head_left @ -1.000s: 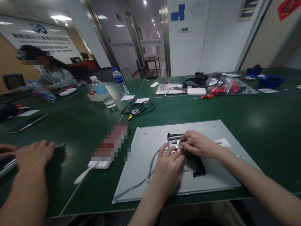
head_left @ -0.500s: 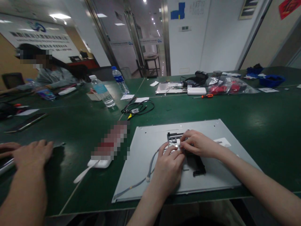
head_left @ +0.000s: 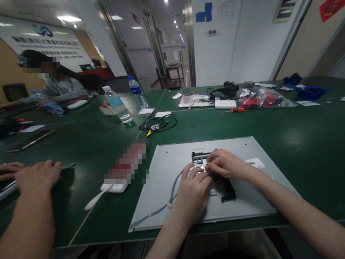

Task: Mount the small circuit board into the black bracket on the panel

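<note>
A grey metal panel (head_left: pixel 164 172) lies flat on the green table. On its middle sits a black bracket (head_left: pixel 229 196) with small metal and white parts (head_left: pixel 199 162). My left hand (head_left: pixel 194 190) rests over the bracket's near left side, its fingers bent and closed around the small parts. From the right, my right hand (head_left: pixel 229 165) reaches in with thumb and fingers pinched at the same spot; the fingers hide what they grip. A grey cable (head_left: pixel 156 211) runs from under my left hand across the panel to its near left corner.
Left of the panel lies a white power bank or phone (head_left: pixel 115 187) with a strap. A co-worker's hands (head_left: pixel 37 176) are at the far left edge. Beyond stand water bottles (head_left: pixel 118 104), a cable coil (head_left: pixel 159 124), an orange screwdriver (head_left: pixel 237 110) and a plastic bag (head_left: pixel 264 99).
</note>
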`<state>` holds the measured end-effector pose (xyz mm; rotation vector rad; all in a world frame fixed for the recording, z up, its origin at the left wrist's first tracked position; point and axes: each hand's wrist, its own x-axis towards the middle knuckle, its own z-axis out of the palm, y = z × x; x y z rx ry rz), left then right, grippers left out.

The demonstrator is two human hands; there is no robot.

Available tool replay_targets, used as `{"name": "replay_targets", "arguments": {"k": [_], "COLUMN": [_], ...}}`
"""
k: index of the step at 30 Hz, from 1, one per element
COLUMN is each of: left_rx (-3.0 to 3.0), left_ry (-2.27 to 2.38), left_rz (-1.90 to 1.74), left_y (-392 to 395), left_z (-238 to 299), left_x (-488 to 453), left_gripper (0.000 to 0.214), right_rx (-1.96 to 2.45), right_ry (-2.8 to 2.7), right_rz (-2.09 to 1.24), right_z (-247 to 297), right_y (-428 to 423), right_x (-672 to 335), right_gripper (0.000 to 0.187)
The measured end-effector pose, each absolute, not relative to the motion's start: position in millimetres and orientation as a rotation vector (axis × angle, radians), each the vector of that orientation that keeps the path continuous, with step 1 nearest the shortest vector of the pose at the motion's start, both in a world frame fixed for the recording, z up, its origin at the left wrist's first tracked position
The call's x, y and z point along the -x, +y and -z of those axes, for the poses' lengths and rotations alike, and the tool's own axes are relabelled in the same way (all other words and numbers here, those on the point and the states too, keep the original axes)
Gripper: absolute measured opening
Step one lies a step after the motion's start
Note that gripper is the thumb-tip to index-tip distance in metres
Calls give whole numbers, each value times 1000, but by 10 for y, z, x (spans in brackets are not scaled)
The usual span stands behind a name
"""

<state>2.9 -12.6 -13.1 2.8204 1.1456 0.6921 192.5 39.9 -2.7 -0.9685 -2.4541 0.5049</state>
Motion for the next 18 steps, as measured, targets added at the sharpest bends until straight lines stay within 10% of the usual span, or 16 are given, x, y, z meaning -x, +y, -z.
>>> {"name": "replay_targets", "arguments": {"k": [18], "left_rx": [-2820], "left_ry": [1129], "left_rz": [-696], "left_y": [-115], "left_z": [147], "left_x": [-12], "left_gripper": [19], "right_rx": [978], "right_ry": [-2451], "right_rz": [-525], "right_z": [44], "right_y": [397], "right_x": [-1917], "right_gripper": [32]}}
